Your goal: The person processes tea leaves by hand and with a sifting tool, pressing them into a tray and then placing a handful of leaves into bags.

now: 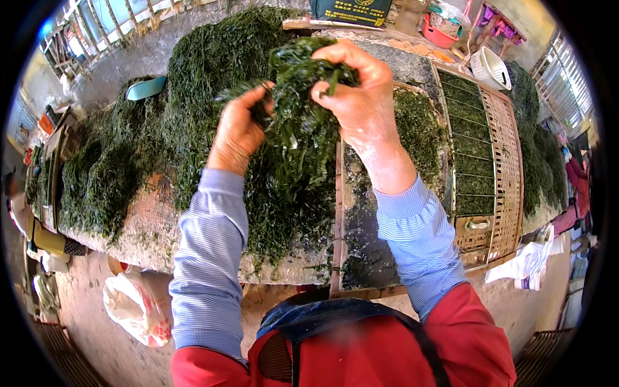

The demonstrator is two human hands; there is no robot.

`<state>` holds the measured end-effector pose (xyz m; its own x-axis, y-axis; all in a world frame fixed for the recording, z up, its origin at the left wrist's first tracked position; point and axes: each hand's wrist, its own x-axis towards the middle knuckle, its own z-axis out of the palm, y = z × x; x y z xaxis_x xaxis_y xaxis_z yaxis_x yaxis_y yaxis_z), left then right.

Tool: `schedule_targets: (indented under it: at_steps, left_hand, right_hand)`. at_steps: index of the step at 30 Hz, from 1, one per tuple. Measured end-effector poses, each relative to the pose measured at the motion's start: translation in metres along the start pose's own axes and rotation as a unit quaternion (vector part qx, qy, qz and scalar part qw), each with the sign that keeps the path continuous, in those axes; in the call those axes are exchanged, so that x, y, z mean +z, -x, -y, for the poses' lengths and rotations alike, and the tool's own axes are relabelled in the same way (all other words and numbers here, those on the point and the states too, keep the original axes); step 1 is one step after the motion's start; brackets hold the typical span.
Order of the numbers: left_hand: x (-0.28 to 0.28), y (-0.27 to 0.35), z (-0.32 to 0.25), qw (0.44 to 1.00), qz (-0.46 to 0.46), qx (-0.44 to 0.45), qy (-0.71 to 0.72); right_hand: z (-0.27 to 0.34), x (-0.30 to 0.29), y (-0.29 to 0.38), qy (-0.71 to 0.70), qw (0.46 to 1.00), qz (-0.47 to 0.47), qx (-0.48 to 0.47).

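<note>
Above the worktop, my right hand [370,99] grips a dripping clump of dark green seaweed [302,116], its fingers curled into the top. My left hand [237,128] pinches strands at the clump's left side, somewhat blurred. Long strands hang from the clump over loose seaweed beneath. Behind my hands rises a tall seaweed heap [213,72]. To the right of my right hand lies a flat bed of seaweed [418,130]. Beyond it, a rectangular frame with thin crossbars [466,167] rests on a woven slatted mat [504,169], with seaweed spread inside.
A blue scoop-like container [146,88] lies on the left seaweed. A white plastic basket [490,67] and a red basin [439,33] stand at back right. A white sack [135,307] sits on the floor. Other people [43,232] are at the far left and right edges.
</note>
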<state>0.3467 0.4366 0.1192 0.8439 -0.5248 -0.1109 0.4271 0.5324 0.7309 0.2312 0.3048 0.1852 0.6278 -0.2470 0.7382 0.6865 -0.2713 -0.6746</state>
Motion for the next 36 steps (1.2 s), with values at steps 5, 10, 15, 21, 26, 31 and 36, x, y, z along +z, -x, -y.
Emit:
schedule_targets:
  at_steps: [5,10,15,21,26,31,36]
  left_hand:
    - [-0.034,0.038,0.082,0.977,0.147,-0.151,0.023]
    - [-0.081,0.081,0.116,0.967,0.049,-0.247,0.042]
    - [-0.076,0.105,0.103,0.922,0.103,-0.284,-0.242]
    - [-0.058,0.079,0.062,0.949,0.039,-0.312,-0.010]
    - [-0.028,0.084,0.022,0.965,0.065,-0.250,-0.037]
    - [0.019,0.090,-0.006,0.963,0.128,-0.235,-0.037]
    - [0.044,0.102,-0.042,0.974,0.141,-0.128,-0.119]
  right_hand:
    - [-0.056,-0.004,0.015,-0.028,0.992,-0.022,0.122]
    - [-0.101,-0.013,0.071,0.029,0.947,-0.026,0.319]
    - [-0.171,-0.034,0.117,0.237,0.912,0.078,0.326]
    - [-0.130,-0.036,0.117,0.450,0.832,0.256,0.197]
    - [-0.068,-0.015,0.111,0.069,0.919,0.265,0.284]
    - [-0.090,0.027,0.166,0.110,0.939,0.311,0.096]
    - [-0.125,0.015,0.207,0.184,0.906,0.318,0.210]
